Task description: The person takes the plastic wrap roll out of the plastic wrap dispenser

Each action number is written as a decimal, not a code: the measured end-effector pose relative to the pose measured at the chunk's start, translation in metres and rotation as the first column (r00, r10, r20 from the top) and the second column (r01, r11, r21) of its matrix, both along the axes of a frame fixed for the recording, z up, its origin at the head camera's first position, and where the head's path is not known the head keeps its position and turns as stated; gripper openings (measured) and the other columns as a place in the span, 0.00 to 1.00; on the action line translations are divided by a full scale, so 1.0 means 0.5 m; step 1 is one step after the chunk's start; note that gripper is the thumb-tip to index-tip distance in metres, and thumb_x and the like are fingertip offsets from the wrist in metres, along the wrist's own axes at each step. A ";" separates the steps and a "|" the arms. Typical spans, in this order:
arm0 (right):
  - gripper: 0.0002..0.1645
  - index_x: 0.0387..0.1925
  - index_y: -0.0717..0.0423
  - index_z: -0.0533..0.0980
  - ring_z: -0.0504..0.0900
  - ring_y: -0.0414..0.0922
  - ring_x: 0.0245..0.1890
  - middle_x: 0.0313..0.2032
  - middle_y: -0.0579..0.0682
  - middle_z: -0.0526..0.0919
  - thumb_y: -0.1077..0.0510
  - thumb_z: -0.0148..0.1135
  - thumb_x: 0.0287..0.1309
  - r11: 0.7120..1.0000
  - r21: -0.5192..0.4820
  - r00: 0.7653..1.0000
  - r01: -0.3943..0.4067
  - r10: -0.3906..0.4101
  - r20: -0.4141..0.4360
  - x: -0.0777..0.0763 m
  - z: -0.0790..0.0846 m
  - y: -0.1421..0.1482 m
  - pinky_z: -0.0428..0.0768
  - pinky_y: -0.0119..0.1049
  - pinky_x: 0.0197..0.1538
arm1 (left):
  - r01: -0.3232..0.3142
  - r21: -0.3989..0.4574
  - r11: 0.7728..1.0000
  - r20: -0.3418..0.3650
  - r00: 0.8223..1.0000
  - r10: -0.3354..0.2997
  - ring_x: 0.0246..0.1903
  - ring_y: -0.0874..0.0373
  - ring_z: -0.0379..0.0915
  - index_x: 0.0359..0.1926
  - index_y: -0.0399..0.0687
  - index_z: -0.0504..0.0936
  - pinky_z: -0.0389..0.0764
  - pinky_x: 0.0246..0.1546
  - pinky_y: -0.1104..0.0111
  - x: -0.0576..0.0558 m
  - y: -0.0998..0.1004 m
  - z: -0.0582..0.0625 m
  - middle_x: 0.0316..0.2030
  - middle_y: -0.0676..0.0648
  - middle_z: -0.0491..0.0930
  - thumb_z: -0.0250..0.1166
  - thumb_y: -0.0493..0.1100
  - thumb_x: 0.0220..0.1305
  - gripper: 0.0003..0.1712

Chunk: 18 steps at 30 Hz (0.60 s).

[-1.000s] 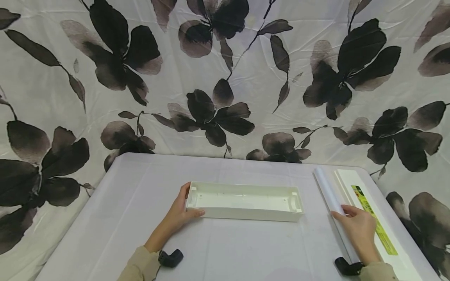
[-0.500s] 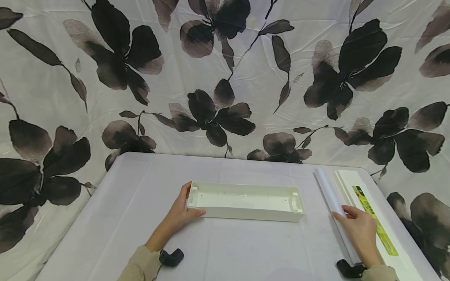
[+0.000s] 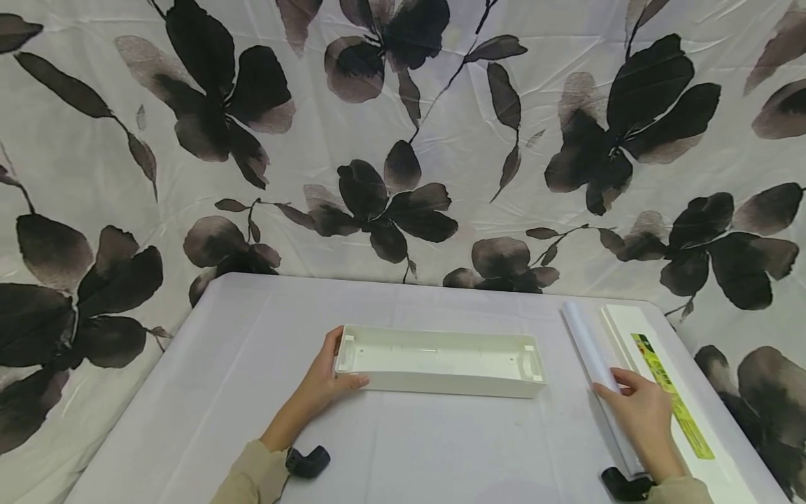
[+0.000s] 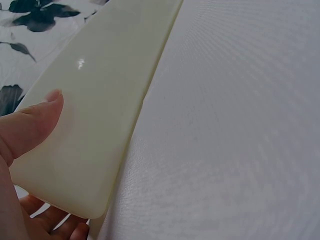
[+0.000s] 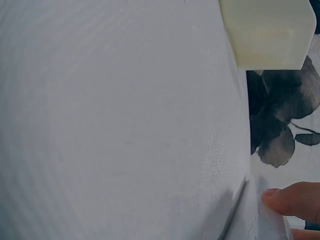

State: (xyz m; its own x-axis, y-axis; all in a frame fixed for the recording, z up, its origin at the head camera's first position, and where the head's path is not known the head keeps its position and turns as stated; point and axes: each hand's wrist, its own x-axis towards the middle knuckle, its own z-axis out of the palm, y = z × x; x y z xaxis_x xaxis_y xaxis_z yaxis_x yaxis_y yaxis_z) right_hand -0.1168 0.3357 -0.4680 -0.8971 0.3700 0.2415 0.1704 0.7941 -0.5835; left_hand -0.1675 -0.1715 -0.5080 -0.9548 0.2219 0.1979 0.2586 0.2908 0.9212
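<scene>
A white, open-topped rectangular plastic box (image 3: 441, 384) stands at the middle of the table. My left hand (image 3: 317, 381) holds its left end, thumb on the front wall and fingers around the far side. In the left wrist view that thumb lies flat on the box wall (image 4: 95, 110), with fingers curled beyond the end. On the right, my right hand (image 3: 644, 413) pinches a long pale roll of film (image 3: 587, 339) lying lengthwise on the table. The right wrist view catches only the thumb (image 5: 295, 200) on the roll (image 5: 272, 225); the other fingers are mostly cut off there.
A long white panel (image 3: 620, 322) with a yellow-green label (image 3: 669, 392) lies right of the roll, along the table's right edge. Behind the white-covered table (image 3: 252, 329) hangs a floral cloth (image 3: 478, 140).
Almost nothing differs. Both hands keep their places on the box and the roll; the right hand and the roll shift very slightly left.
</scene>
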 end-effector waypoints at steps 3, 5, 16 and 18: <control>0.28 0.48 0.72 0.80 0.83 0.57 0.33 0.39 0.68 0.85 0.60 0.77 0.45 1.000 -0.007 1.000 0.008 -0.008 0.009 0.000 -0.002 0.001 0.68 0.32 0.29 | 0.000 0.004 1.000 0.001 1.000 0.000 0.63 0.41 0.64 0.73 0.44 0.53 0.58 0.63 0.39 0.000 0.000 -0.001 0.65 0.37 0.67 0.77 0.43 0.50 0.55; 0.29 0.48 0.73 0.80 0.82 0.56 0.32 0.39 0.69 0.84 0.60 0.77 0.46 1.000 -0.017 1.000 0.009 -0.009 0.014 0.000 -0.002 0.002 0.68 0.31 0.28 | -0.001 0.003 1.000 0.001 1.000 0.001 0.63 0.41 0.65 0.73 0.45 0.53 0.58 0.63 0.40 0.000 0.000 0.000 0.65 0.38 0.67 0.77 0.43 0.50 0.56; 0.24 0.47 0.70 0.82 0.76 0.42 0.26 0.29 0.59 0.85 0.55 0.73 0.54 1.000 -0.014 1.000 -0.007 0.008 0.027 0.005 0.011 0.006 0.67 0.31 0.26 | 0.002 0.001 1.000 -0.013 1.000 -0.002 0.63 0.40 0.65 0.73 0.40 0.53 0.59 0.62 0.39 0.002 0.000 0.003 0.65 0.36 0.66 0.77 0.41 0.49 0.56; 0.23 0.46 0.70 0.82 0.76 0.42 0.25 0.29 0.59 0.85 0.55 0.71 0.56 1.000 -0.011 0.999 -0.010 0.010 0.033 0.008 0.018 0.006 0.68 0.32 0.26 | 0.004 0.008 1.000 -0.011 1.000 -0.004 0.63 0.40 0.65 0.73 0.40 0.52 0.59 0.62 0.39 0.001 0.001 0.002 0.65 0.35 0.66 0.77 0.40 0.49 0.56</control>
State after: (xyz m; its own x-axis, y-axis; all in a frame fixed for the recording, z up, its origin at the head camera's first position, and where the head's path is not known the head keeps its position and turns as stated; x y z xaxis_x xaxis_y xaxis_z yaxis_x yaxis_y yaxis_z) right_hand -0.1128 0.3385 -0.4592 -0.9081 0.3636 0.2077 0.1819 0.7893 -0.5864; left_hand -0.1668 -0.1713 -0.5068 -0.9515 0.2244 0.2106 0.2702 0.2821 0.9205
